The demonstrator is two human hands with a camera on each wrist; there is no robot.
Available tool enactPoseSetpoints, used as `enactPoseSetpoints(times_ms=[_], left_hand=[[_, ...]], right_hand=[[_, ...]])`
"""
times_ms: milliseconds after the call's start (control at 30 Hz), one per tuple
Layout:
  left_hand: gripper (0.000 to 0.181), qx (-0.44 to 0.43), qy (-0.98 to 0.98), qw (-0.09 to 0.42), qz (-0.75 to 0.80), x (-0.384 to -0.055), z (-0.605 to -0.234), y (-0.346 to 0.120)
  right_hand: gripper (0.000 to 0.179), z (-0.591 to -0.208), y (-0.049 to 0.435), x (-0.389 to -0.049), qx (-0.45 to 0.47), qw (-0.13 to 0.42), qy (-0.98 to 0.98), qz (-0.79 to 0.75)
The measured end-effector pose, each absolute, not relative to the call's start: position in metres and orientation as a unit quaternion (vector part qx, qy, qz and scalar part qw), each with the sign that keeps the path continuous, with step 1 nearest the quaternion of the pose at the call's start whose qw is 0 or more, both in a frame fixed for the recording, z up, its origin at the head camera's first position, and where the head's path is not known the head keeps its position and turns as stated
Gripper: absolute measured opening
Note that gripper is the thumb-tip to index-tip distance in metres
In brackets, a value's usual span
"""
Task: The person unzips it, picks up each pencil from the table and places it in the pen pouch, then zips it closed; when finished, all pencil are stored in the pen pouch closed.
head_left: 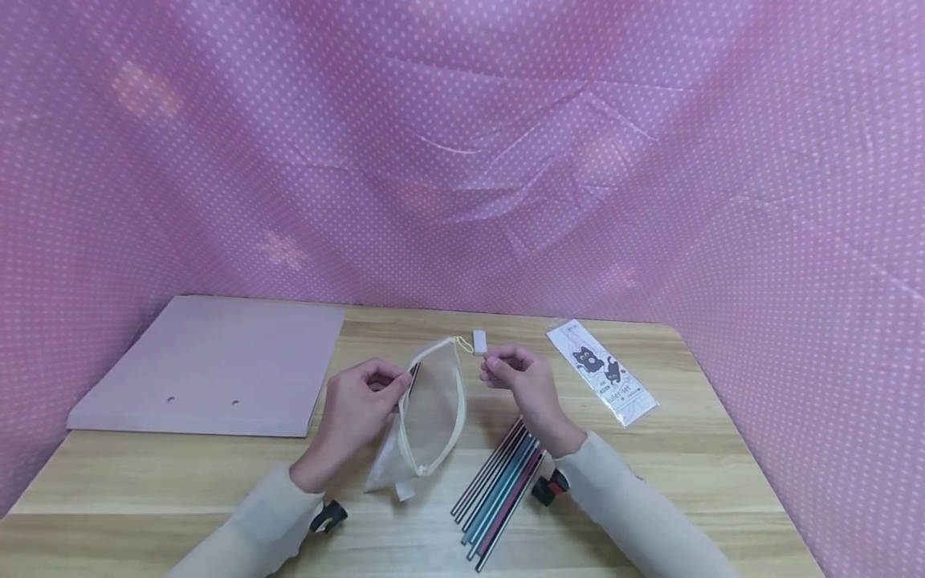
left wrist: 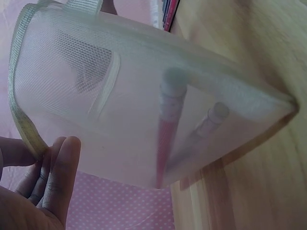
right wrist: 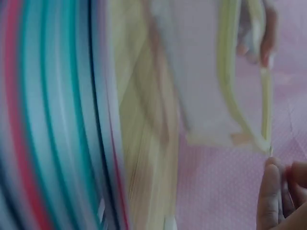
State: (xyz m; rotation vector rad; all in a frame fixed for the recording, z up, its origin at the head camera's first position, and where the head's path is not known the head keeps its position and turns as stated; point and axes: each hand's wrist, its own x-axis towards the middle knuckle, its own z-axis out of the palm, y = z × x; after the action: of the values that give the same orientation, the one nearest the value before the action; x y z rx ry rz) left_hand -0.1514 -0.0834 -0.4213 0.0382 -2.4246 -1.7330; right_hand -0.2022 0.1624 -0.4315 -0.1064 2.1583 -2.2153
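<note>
A gaping mesh pouch (head_left: 433, 409) hangs tilted between my hands, near the middle of the surface (head_left: 390, 329). My left hand (head_left: 361, 405) pinches its rim; my right hand (head_left: 531, 393) seems to pinch the zip cord (head_left: 468, 350) at the far corner. I judge I'm working the opening, which calls for a steady rim next. Pencils (head_left: 500, 486) crowd my right wrist; there's room past the ruler packet (head_left: 603, 373), toward the right edge.

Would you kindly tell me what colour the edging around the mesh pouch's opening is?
The edging is pale yellow, showing best in the right wrist view.
</note>
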Motion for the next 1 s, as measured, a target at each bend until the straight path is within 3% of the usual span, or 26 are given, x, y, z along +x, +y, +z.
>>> enactPoseSetpoints(times_ms=[200, 400, 533, 1000], left_hand=[[0.008, 0.007, -0.810, 0.081, -0.580, -0.151, -0.420, -0.083], [0.007, 0.008, -0.812, 0.086, -0.577, -0.149, -0.419, -0.085], [0.011, 0.004, -0.816, 0.087, -0.572, -0.149, -0.419, -0.085], [0.008, 0.010, -0.811, 0.082, -0.579, -0.149, -0.419, -0.084]], right_hand=[[0.013, -0.437, 0.181, -0.201, -0.142, 0.031, 0.828, -0.541], [0.016, -0.440, 0.181, -0.194, -0.308, 0.189, 0.832, -0.421], [0.016, -0.444, 0.180, -0.188, -0.389, 0.256, 0.813, -0.348], [0.039, -0.454, 0.183, -0.187, -0.471, 0.253, 0.819, -0.208]])
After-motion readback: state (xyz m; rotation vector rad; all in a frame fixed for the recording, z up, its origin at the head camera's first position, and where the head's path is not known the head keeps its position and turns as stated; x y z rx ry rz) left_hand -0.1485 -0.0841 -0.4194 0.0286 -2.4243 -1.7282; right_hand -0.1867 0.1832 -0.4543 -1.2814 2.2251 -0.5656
